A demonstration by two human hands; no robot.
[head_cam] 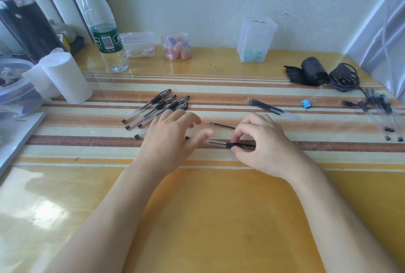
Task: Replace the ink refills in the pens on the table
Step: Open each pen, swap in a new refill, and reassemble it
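Note:
My right hand (260, 141) pinches a clear pen with a black grip (221, 143), held level just above the striped cloth. My left hand (173, 134) hovers at the pen's left end, fingers spread and relaxed, its thumb beside the barrel. A single loose black refill (220, 125) lies just behind the pen. Several capped pens (157, 106) lie side by side to the left, partly hidden by my left hand. A small bunch of black refills (265, 106) lies at the right of centre.
A paper roll (65, 77), a water bottle (105, 31), a cotton-swab box (138, 44), a jar (176, 46) and a clear box (255, 40) line the back. A black roll (311, 71), a cable (346, 77), a blue clip (305, 103) and more pens (381, 114) sit at the right.

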